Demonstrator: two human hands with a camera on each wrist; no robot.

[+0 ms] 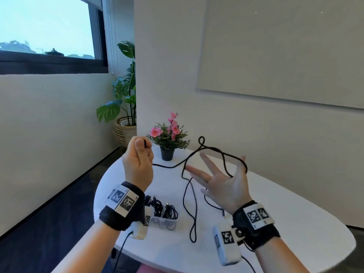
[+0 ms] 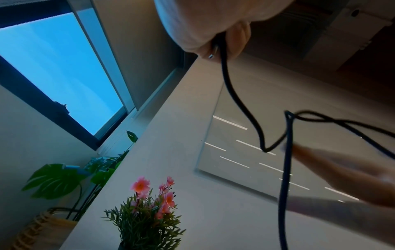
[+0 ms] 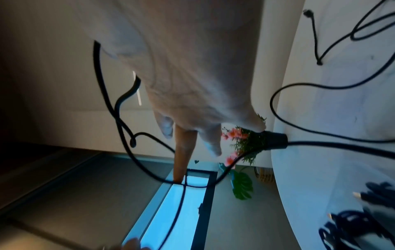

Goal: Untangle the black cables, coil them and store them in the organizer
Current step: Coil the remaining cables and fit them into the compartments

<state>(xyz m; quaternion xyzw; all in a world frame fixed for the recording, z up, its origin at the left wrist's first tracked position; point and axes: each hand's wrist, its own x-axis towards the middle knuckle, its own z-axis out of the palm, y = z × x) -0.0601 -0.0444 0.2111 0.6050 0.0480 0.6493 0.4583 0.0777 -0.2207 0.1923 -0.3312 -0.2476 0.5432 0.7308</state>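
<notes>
My left hand (image 1: pixel 137 164) was raised in a fist, and its grip pinched one end of a black cable (image 1: pixel 214 152), thumb pressed over the curled fingers; from the left wrist view a small metal plug tip (image 2: pixel 211 56) poked out beside the cable under my palm. My right hand (image 1: pixel 224 184) had its grip spread wide, palm toward me, fingers (image 1: pixel 208 164) straight and fanned. The cable ran from my left fist across to that hand, made a small loop above it, and draped around the thumb side and behind the fingers. From there it dropped in long slack loops onto the white tabletop (image 1: pixel 295 213), with one narrow loop lying near the front edge between my wrists.

Below my left wrist sat the clear plastic organizer (image 1: pixel 163 219), with coiled black cables (image 1: pixel 167 210) already bundled in its compartments; I could not tell how many compartments were filled.

Farther back on the tabletop stood a small pot of pink flowers (image 1: pixel 168 134), close to the white wall. A large pale board (image 1: pixel 285 48) hung on that wall. On the dark floor in the corner, a tall leafy plant (image 1: pixel 124 91) grew from a woven basket (image 1: pixel 124 133), beneath a dark-framed window (image 1: pixel 47 26) showing bright sky.
</notes>
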